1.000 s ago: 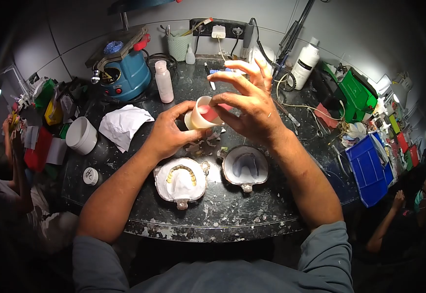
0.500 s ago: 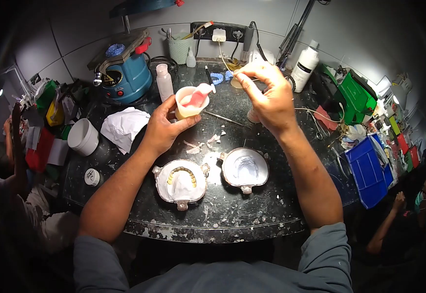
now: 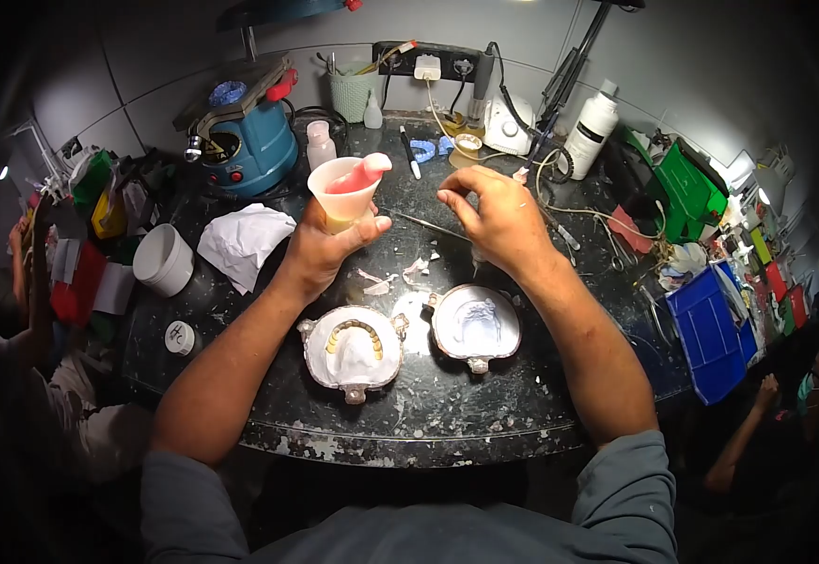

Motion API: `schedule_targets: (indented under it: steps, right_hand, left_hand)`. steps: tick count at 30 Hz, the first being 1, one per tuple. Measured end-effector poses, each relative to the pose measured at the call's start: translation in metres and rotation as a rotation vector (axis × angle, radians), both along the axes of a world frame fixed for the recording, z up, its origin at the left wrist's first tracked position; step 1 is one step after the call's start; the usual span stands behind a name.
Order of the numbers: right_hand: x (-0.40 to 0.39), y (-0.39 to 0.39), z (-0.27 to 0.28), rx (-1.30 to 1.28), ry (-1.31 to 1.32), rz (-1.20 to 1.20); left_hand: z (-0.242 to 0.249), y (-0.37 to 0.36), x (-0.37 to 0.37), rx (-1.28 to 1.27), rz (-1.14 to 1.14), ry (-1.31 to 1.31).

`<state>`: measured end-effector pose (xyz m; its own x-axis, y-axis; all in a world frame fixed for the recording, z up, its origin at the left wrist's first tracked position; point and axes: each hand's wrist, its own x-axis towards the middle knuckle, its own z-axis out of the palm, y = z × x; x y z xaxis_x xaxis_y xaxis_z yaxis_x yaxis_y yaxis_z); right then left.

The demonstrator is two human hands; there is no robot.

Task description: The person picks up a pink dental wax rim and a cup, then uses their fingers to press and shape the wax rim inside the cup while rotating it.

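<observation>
My left hand [image 3: 320, 246] holds a small translucent cup [image 3: 339, 193] upright above the bench; pink dough [image 3: 358, 176] sticks out over its rim. To its right my right hand [image 3: 494, 216] hovers with fingertips pinched together, and whether anything small is in them is unclear. A thin metal spatula [image 3: 419, 223] lies on the bench between the hands. Below them sit two flask halves: the left one [image 3: 351, 352] shows a row of teeth set in white plaster, the right one [image 3: 474, 324] holds a hollow mould.
A blue machine [image 3: 245, 136] stands at the back left, with crumpled white paper [image 3: 240, 242] and a white tub [image 3: 163, 260] nearby. A white bottle [image 3: 590, 127], green box [image 3: 686, 188] and blue bin [image 3: 710, 329] line the right. Other people's arms show at both edges.
My left hand has lifted the cup up and to the left. My right hand left the cup, reached toward the back, then came down closer with fingers pinched.
</observation>
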<state>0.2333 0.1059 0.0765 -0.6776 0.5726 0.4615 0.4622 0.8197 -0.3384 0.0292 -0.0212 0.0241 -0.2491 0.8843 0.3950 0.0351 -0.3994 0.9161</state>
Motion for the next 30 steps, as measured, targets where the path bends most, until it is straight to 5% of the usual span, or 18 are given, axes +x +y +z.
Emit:
schedule_targets:
  steps: [4,5,8,10,12,14,16,18,20,21,30]
  right_hand:
    - [0.001,-0.007,0.003,0.004,0.06,0.012]
    - [-0.005,0.004,-0.01,0.148,0.299,0.131]
    - [0.002,-0.01,0.016,-0.107,-0.047,0.036]
    - [-0.004,-0.006,0.005,-0.084,0.03,0.045]
    - [-0.019,-0.004,-0.006,0.035,0.646,0.291]
    - [-0.003,-0.003,0.004,-0.077,0.477,0.302]
    - [0.005,-0.01,0.02,-0.26,0.021,0.077]
    - [0.002,-0.005,0.016,-0.452,0.002,0.094]
    - [-0.004,-0.003,0.002,-0.644,0.469,0.6]
    - [-0.002,0.001,0.005,-0.551,0.33,0.676]
    - [-0.003,-0.003,-0.001,-0.518,0.253,0.658]
  left_hand:
    - [0.002,0.001,0.004,-0.057,0.125,0.072]
    - [0.0,0.002,0.003,-0.017,0.135,0.131]
    - [-0.002,0.003,0.004,0.005,0.099,0.137]
    - [0.002,0.001,0.006,0.015,0.095,0.133]
    - [0.003,0.0,0.006,-0.073,0.116,0.164]
    - [0.004,-0.002,0.007,-0.086,0.124,0.183]
    - [0.007,-0.002,0.008,-0.1,0.131,0.204]
    - [0.007,-0.003,0.009,-0.1,0.112,0.204]
    - [0.007,-0.003,0.008,-0.107,0.108,0.219]
    - [0.007,-0.003,0.008,-0.114,0.103,0.236]
    - [0.011,-0.009,0.014,-0.08,0.043,0.305]
